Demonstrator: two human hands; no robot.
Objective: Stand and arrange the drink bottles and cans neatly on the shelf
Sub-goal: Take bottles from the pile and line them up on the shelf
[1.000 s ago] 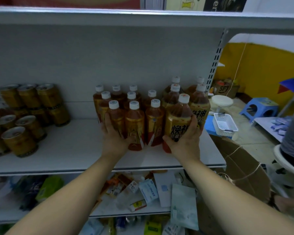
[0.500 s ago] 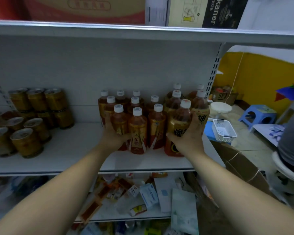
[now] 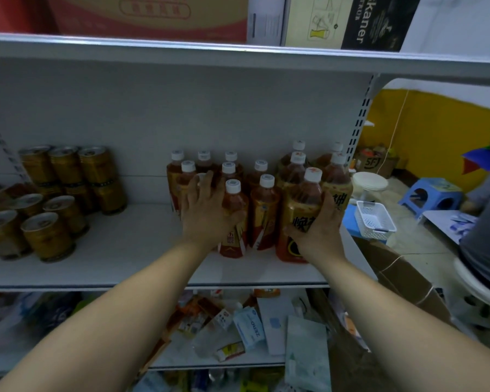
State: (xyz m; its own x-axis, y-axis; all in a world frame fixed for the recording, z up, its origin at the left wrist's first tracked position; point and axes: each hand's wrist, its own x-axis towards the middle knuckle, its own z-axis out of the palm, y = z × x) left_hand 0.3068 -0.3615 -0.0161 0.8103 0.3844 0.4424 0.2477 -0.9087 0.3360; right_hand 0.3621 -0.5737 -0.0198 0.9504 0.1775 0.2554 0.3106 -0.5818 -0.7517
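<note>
Straight ahead, the white shelf [image 3: 119, 250] carried everything I was sorting. At 9 o'clock stood the gold cans [image 3: 68, 190], upright, some stacked two high at the back and a looser bunch nearer the front edge. Well apart from them, from 12 to 2 o'clock, the tea bottles [image 3: 262, 193] stood packed in rows, white caps up, smaller ones on the left of the group and bigger ones on the right. My right hand [image 3: 318, 226] was wrapped around the front large bottle [image 3: 301, 219], gripping its lower half at the shelf's front right. My left hand [image 3: 207, 213] lay spread and flat against the front-left small bottles, fingers [image 3: 203, 183] open, thumb touching a front small bottle [image 3: 234, 222], pressing rather than gripping.
</note>
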